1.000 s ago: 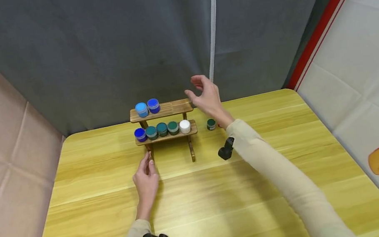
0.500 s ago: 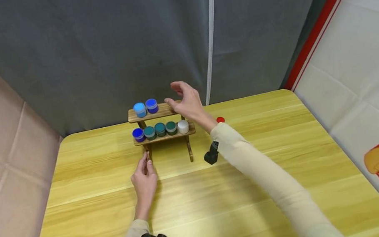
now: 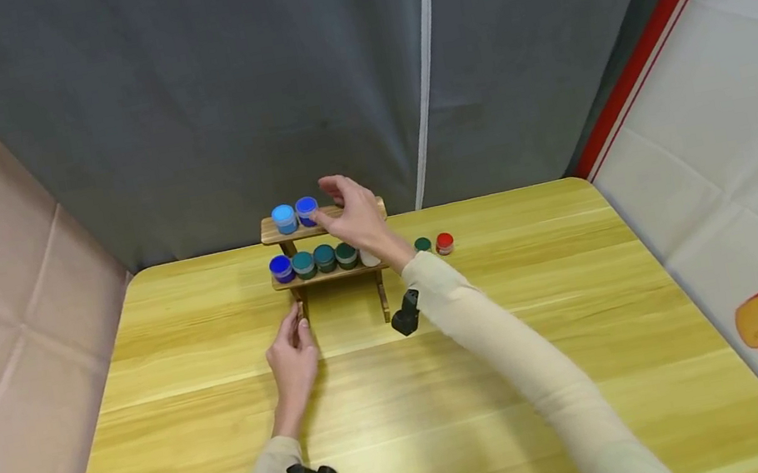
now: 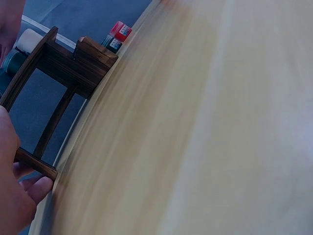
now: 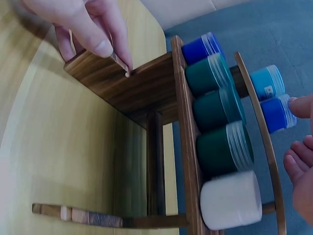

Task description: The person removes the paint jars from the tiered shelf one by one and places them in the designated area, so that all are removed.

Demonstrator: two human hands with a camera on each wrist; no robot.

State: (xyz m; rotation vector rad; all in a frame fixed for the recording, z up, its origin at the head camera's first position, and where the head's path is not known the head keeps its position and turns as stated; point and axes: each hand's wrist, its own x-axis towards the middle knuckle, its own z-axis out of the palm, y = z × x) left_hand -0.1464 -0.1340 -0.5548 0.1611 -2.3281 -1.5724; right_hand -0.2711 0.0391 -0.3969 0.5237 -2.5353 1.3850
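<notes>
A two-tier wooden rack (image 3: 333,276) stands on the table. My left hand (image 3: 293,366) pinches the foot of its left side between thumb and fingers, seen also in the right wrist view. On the upper tier are a light blue paint jar (image 3: 285,221) and a blue paint jar (image 5: 277,114). My right hand (image 3: 359,221) is at that tier, its thumb at the blue jar's lid and its other fingers apart from it. The lower tier bears a dark blue jar (image 3: 282,269), several teal and green jars (image 5: 224,148) and a white jar (image 5: 231,199), partly hidden in the head view.
To the right of the rack, a dark green jar (image 3: 422,245) and a red jar (image 3: 445,243) stand on the wooden table (image 3: 411,417). A grey curtain (image 3: 176,120) hangs behind the table's back edge. Padded walls flank both sides.
My right hand has moved left along the upper tier to the blue jar, uncovering the red jar and part of the green one. My left hand stays on the rack.
</notes>
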